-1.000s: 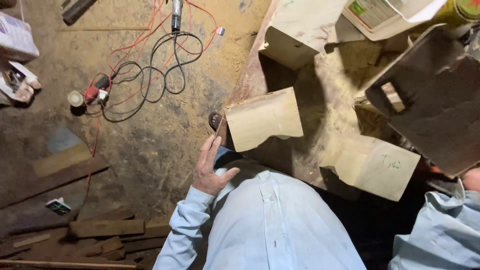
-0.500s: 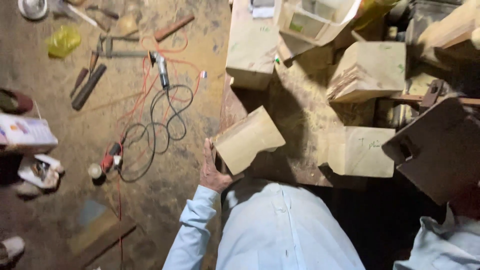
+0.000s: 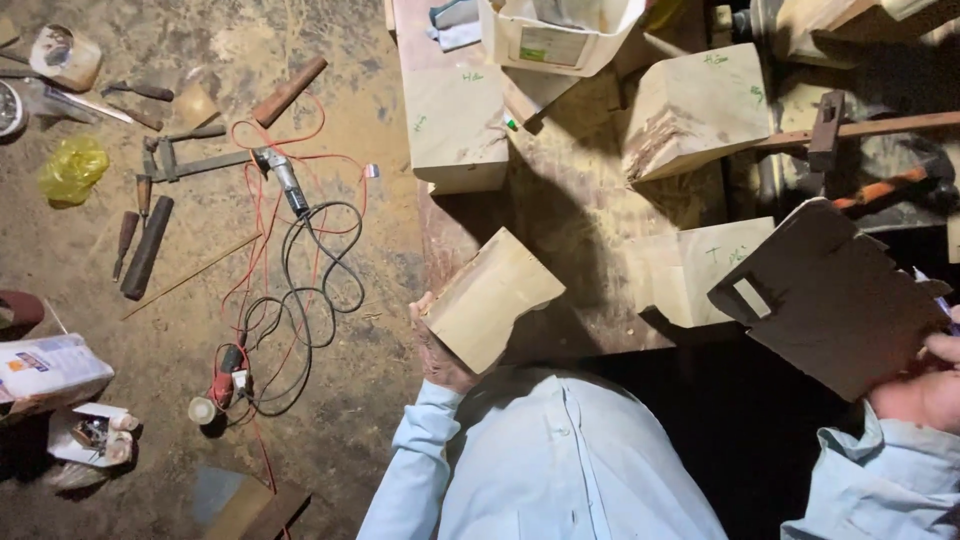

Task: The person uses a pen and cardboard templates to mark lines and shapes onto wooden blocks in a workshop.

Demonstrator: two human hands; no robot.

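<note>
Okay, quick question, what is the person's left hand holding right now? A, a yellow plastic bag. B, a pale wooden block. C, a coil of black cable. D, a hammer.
B: the left hand grips the edge of a pale wooden block at the workbench; the right hand holds a dark flat template.

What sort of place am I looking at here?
Likely a woodcarving workshop: pale wood blocks on a worn bench, chisels and a corded power tool on the dirt floor; left hand holds a block.
</note>
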